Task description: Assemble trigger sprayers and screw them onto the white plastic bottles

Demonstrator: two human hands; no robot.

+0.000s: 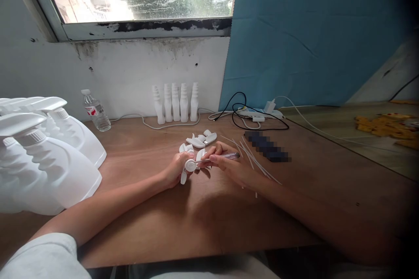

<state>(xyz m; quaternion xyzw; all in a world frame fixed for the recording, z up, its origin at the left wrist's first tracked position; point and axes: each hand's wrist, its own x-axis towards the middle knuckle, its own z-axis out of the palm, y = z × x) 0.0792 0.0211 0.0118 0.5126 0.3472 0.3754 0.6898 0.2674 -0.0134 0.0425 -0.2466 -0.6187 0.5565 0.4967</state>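
My left hand is closed around a white trigger spray head, its round collar facing me. From the right, my right hand grips a thin screwdriver-like tool with a clear handle. The tool's slim shaft points left at the collar; whether the tip touches it I cannot tell. Just beyond my hands lie more white plastic spray-head parts, partly hidden by my fingers. Several thin white tubes are spread on the table by my right hand.
Large white spray bottles crowd the left of the wooden table. A clear water bottle and several small white bottles stand along the wall. Behind the right hand are a pixelated dark object, a black cable and a power strip.
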